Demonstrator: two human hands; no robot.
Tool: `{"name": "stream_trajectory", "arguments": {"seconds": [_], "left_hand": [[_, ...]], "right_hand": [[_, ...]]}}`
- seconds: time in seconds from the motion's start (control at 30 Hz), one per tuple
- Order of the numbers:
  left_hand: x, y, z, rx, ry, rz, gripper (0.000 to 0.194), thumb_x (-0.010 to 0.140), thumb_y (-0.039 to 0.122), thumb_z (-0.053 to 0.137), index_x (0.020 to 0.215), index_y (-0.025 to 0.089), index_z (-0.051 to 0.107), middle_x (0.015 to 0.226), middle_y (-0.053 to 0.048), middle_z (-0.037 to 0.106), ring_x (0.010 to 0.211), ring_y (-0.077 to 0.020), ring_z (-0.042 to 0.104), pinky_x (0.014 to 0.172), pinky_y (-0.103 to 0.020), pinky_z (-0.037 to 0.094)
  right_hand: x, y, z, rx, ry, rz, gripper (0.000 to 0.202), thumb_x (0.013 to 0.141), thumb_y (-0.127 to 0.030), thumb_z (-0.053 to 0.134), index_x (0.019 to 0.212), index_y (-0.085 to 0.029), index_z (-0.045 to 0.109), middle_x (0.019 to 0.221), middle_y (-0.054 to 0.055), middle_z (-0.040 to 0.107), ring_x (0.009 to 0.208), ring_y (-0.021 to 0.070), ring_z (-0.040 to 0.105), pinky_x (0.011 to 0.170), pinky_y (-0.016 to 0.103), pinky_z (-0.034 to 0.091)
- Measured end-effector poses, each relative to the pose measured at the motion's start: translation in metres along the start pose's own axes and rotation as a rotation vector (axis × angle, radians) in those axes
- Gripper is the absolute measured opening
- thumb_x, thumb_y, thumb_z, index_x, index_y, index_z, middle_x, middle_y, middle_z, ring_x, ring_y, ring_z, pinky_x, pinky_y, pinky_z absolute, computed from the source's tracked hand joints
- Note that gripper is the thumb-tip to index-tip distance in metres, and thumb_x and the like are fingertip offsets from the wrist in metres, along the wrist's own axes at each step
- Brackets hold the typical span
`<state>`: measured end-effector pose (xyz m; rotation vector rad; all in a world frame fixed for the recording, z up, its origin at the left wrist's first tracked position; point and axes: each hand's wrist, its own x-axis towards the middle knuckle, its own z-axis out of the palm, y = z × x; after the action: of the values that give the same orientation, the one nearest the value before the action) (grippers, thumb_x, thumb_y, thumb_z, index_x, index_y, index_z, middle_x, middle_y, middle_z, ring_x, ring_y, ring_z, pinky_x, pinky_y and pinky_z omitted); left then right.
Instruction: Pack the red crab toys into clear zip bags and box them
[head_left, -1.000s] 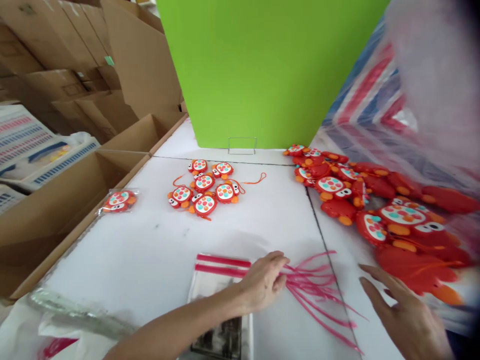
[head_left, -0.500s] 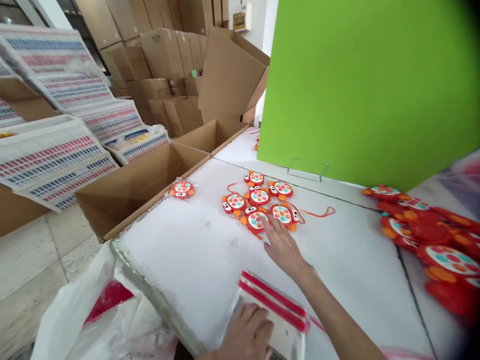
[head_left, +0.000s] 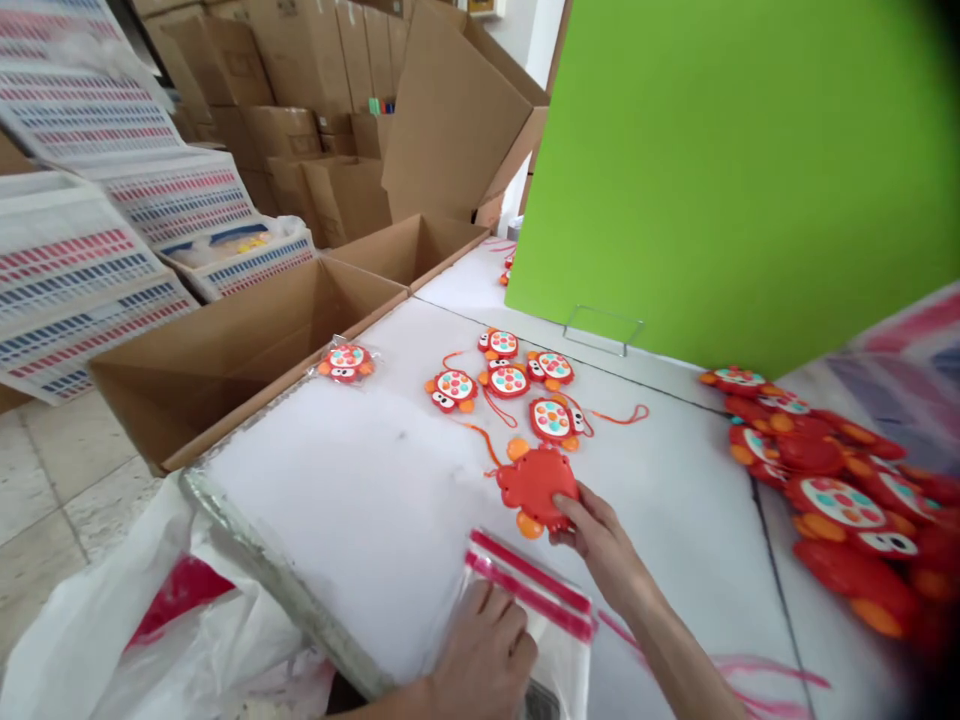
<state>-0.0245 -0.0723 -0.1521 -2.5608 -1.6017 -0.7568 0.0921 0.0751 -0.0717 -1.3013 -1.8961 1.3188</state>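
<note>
My right hand (head_left: 592,535) grips a red animal-shaped toy (head_left: 534,480) by its edge. Its plain back faces up, orange feet stick out, and a cord trails from it. My left hand (head_left: 487,645), fingers curled, pinches a clear zip bag (head_left: 566,650) with red strips along its top edge. Beyond the held toy lie several like toys with dotted white faces, among them one with a long cord (head_left: 553,418) and one (head_left: 452,390) further left. A toy in clear wrapping (head_left: 347,362) rests near the left table edge.
A heap of red toys (head_left: 832,500) lies at the right. Behind the table (head_left: 337,490) stands a green board (head_left: 712,180). Along the left edge sits an open cardboard box (head_left: 225,370). Striped white crates (head_left: 75,270) and stacked cartons (head_left: 300,60) stand beyond; white plastic sheeting (head_left: 97,620) hangs below.
My right hand has picked up the nearest toy from the group, turned it over and drawn it towards the bag. My left hand stays at the zip bag. The view has shifted slightly.
</note>
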Motion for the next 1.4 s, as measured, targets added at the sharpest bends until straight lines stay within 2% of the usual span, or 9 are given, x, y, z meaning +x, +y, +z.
{"name": "stream_trajectory", "arguments": {"seconds": [0.13,0.33,0.5,0.63,0.8,0.9,1.17,1.3,1.4], "left_hand": [[0.003,0.005,-0.022,-0.191,-0.177,-0.183,0.014,0.077,0.011,0.055,0.088,0.018,0.05,0.09,-0.003,0.056,0.086,-0.0213,0.048,0.086,-0.038,0.036],[0.002,0.001,-0.042,-0.563,-0.219,-0.456,0.04,0.073,0.003,0.05,0.108,0.021,0.045,0.107,-0.005,0.053,0.099,-0.0221,0.046,0.085,-0.035,0.04],[0.004,-0.005,-0.04,-0.577,-0.172,-0.367,0.047,0.083,0.008,0.043,0.129,0.019,0.037,0.11,-0.009,0.055,0.098,-0.0223,0.047,0.084,-0.036,0.039],[0.009,-0.009,-0.038,-0.531,-0.179,-0.273,0.02,0.09,0.019,0.041,0.096,0.018,0.059,0.087,-0.005,0.06,0.082,-0.02,0.048,0.078,-0.036,0.037],[0.005,-0.006,-0.036,-0.455,-0.137,-0.217,0.023,0.091,0.02,0.037,0.088,0.017,0.059,0.092,-0.006,0.06,0.087,-0.0205,0.049,0.081,-0.036,0.038],[0.005,-0.002,-0.04,-0.368,-0.114,-0.164,0.023,0.091,0.015,0.035,0.094,0.017,0.058,0.091,-0.005,0.061,0.088,-0.0204,0.05,0.086,-0.037,0.037],[0.011,-0.01,-0.072,-0.388,-0.026,-0.173,0.016,0.091,0.017,0.041,0.085,0.018,0.057,0.074,-0.003,0.06,0.08,-0.0184,0.051,0.088,-0.036,0.037],[0.017,-0.029,-0.092,-0.535,0.048,-0.512,0.017,0.091,0.022,0.042,0.091,0.016,0.058,0.083,-0.006,0.062,0.077,-0.0168,0.054,0.071,-0.027,0.041],[0.024,-0.038,-0.09,-0.713,-0.121,-0.769,0.017,0.087,0.028,0.048,0.09,0.016,0.059,0.068,-0.002,0.059,0.056,-0.0128,0.049,0.053,-0.022,0.035]], "right_hand": [[-0.06,0.0,-0.007,0.516,0.027,0.248,0.047,0.077,-0.043,0.061,0.114,-0.017,0.051,0.096,0.008,0.065,0.078,0.0197,0.06,0.061,0.028,0.05],[-0.118,0.016,-0.016,0.498,0.096,0.399,0.057,0.073,-0.042,0.067,0.121,-0.019,0.047,0.074,-0.001,0.06,0.058,0.0131,0.052,0.054,0.026,0.046],[-0.15,0.028,-0.016,0.421,-0.083,0.525,0.069,0.078,-0.051,0.06,0.132,-0.017,0.034,0.074,-0.001,0.061,0.055,0.0153,0.057,0.053,0.03,0.05],[-0.159,0.015,-0.021,0.418,-0.292,0.459,0.05,0.08,-0.046,0.059,0.121,-0.018,0.05,0.073,0.001,0.062,0.056,0.0153,0.059,0.058,0.032,0.052],[-0.141,-0.002,-0.004,0.732,-0.034,0.402,0.045,0.082,-0.047,0.056,0.12,-0.025,0.049,0.113,0.007,0.059,0.084,0.0205,0.062,0.062,0.033,0.055],[-0.127,-0.002,0.016,0.475,0.14,0.294,0.045,0.085,-0.046,0.051,0.123,-0.024,0.043,0.109,0.007,0.06,0.069,0.0158,0.06,0.059,0.031,0.054],[-0.131,0.023,0.027,-0.368,0.184,-0.14,0.048,0.095,-0.032,0.032,0.141,-0.018,0.027,0.08,0.006,0.071,0.056,0.0174,0.066,0.053,0.024,0.052],[-0.137,0.03,0.025,-0.453,0.247,-0.178,0.051,0.095,-0.032,0.034,0.143,-0.016,0.023,0.081,0.007,0.072,0.056,0.0163,0.067,0.053,0.022,0.053],[-0.14,0.03,0.026,-0.462,0.253,-0.199,0.052,0.095,-0.033,0.034,0.143,-0.014,0.024,0.083,0.008,0.073,0.055,0.016,0.067,0.054,0.022,0.053]]}}
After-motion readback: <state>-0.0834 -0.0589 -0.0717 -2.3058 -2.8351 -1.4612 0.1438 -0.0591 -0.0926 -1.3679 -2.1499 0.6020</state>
